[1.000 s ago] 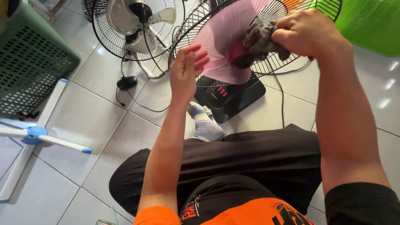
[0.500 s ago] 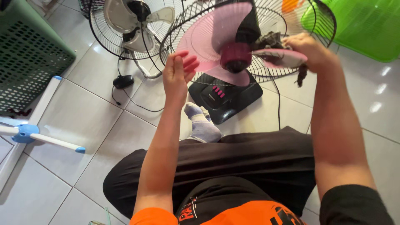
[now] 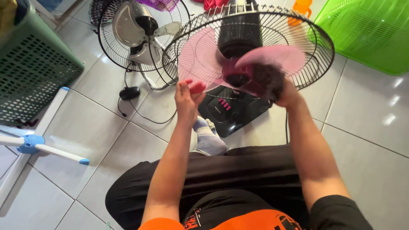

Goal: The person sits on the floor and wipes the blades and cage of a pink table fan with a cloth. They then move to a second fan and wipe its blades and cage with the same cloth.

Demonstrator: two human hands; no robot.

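My left hand (image 3: 187, 97) is flat and unclenched, fingertips resting on the rim of a translucent pink fan blade (image 3: 197, 59). My right hand (image 3: 284, 91) is clenched around a dark grey rag (image 3: 266, 79), pressed to the blade just right of the maroon hub (image 3: 234, 73). The black wire guard (image 3: 317, 55) rings both hands from behind, so they have room only in front of it. Directly below them sit the fan's black base (image 3: 232, 111) with pink buttons and my socked foot (image 3: 208, 134). Beyond my left hand stands a second fan (image 3: 138, 32) with grey blades, its cord and plug (image 3: 129, 92) trailing over the floor. Farther left is a dark green basket (image 3: 32, 64); right of my right hand, a lime green basket (image 3: 370, 30). White glossy floor tiles (image 3: 366, 127) lie open to the right.
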